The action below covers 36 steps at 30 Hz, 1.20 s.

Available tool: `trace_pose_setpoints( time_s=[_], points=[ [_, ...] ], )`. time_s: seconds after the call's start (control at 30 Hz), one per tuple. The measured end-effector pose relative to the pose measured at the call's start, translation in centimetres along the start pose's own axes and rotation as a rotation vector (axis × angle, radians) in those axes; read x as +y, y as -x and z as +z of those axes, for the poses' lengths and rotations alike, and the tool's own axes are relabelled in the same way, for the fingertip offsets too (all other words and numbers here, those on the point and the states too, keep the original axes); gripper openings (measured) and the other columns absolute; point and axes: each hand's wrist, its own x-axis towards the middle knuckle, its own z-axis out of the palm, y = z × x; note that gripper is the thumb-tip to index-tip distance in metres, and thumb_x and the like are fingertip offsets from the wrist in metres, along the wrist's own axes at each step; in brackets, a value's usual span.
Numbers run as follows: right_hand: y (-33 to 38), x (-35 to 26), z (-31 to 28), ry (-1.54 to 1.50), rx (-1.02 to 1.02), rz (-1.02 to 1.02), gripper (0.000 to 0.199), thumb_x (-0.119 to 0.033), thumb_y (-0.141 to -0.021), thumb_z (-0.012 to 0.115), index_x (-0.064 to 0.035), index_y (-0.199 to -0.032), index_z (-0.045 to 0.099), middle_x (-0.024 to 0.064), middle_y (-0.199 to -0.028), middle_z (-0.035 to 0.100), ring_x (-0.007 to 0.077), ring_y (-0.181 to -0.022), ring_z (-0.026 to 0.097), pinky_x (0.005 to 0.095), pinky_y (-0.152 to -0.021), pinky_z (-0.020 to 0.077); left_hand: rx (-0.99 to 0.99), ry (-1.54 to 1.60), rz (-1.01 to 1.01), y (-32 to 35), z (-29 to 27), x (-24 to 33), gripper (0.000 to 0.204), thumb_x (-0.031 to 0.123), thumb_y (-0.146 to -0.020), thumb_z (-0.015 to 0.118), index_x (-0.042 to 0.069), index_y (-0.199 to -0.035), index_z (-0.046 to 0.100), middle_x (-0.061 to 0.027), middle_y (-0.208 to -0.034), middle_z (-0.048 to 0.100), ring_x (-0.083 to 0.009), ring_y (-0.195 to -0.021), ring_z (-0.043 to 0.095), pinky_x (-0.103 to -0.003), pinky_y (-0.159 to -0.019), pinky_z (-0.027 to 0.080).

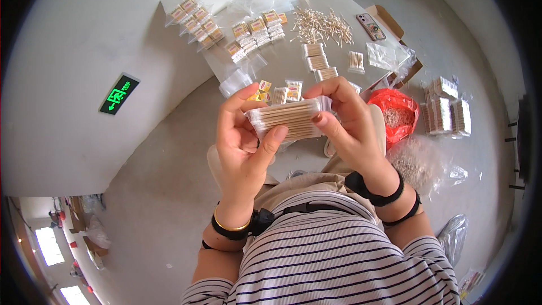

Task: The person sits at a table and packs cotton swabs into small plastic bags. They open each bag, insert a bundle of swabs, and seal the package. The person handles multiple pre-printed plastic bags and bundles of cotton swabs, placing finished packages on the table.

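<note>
A clear plastic packet of cotton swabs (289, 118), with wooden sticks lying side by side, is held up in front of my body. My left hand (241, 135) grips its left end, thumb across the front. At the right end, my right hand (351, 127) pinches the packet between thumb and fingers. Just beyond it on the table lie small yellow labels (264, 86) and a labelled swab packet (293, 90). Unlabelled swab packs (315, 59) form a short line farther right.
Loose swabs (323, 26) are heaped on the table (350, 56) near a phone (371, 26). Labelled packs (257, 27) stand at the back left beside empty clear bags (262, 3). Right of my knee, a red bag (395, 114) holds swabs; stacked packs (446, 107) rest on the floor.
</note>
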Motion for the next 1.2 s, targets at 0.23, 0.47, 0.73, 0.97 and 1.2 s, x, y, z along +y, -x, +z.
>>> trace_pose_setpoints(
  time_s=[0.23, 0.47, 0.73, 0.97, 1.2],
  points=[
    [-1.0, -0.4, 1.4, 0.328, 0.050, -0.080, 0.032, -0.023, -0.110, 0.050, 0.0005, -0.088, 0.051, 0.0128, -0.075, 0.044, 0.0268, -0.064, 0.044, 0.0355, -0.060, 0.0385, -0.025, 0.249, -0.150, -0.4, 0.1, -0.6, 0.043, 0.009, -0.097, 0.073, 0.000, -0.137, 0.056, -0.0083, -0.123, 0.065, -0.0135, -0.114, 0.063, -0.028, -0.099, 0.052],
    [-1.3, -1.1, 2.6, 0.423, 0.056, -0.128, 0.027, -0.018, -0.108, 0.054, 0.0009, -0.089, 0.055, 0.0147, -0.075, 0.049, 0.0319, -0.063, 0.049, 0.0386, -0.058, 0.0391, 0.024, 0.147, -0.103, -0.2, 0.3, -0.9, 0.035, 0.035, -0.110, 0.052, 0.003, -0.122, 0.058, -0.0061, -0.106, 0.068, -0.0083, -0.088, 0.064, -0.023, -0.075, 0.051],
    [-2.1, 0.0, 2.7, 0.440, 0.047, -0.356, 0.020, -0.008, -0.101, 0.058, -0.0001, -0.084, 0.052, 0.0146, -0.069, 0.047, 0.0323, -0.056, 0.047, 0.0395, -0.053, 0.0379, 0.105, 0.085, -0.050, -0.5, 0.8, -0.7, 0.031, 0.034, -0.111, 0.050, 0.005, -0.113, 0.059, -0.0029, -0.097, 0.066, -0.0070, -0.082, 0.059, -0.023, -0.074, 0.048],
    [-1.6, -0.9, 2.7, 0.151, 0.013, -0.131, 0.025, -0.014, -0.107, 0.053, -0.0005, -0.087, 0.050, 0.0112, -0.073, 0.046, 0.0226, -0.061, 0.047, 0.0343, -0.057, 0.0382, 0.139, 0.087, 0.009, -1.1, 0.6, -1.6, 0.028, 0.031, -0.112, 0.050, 0.005, -0.106, 0.059, -0.0025, -0.100, 0.065, -0.0063, -0.092, 0.056, -0.024, -0.085, 0.045],
    [-1.8, -1.0, 2.9, 0.331, 0.070, -0.147, 0.029, -0.019, -0.110, 0.051, 0.0000, -0.089, 0.053, 0.0082, -0.070, 0.046, 0.0163, -0.060, 0.043, 0.0323, -0.056, 0.0372, 0.107, 0.121, -0.048, -0.9, 1.0, -1.7, 0.029, 0.034, -0.112, 0.050, 0.005, -0.109, 0.057, -0.0015, -0.100, 0.064, -0.0039, -0.086, 0.055, -0.021, -0.076, 0.048]
  ],
)
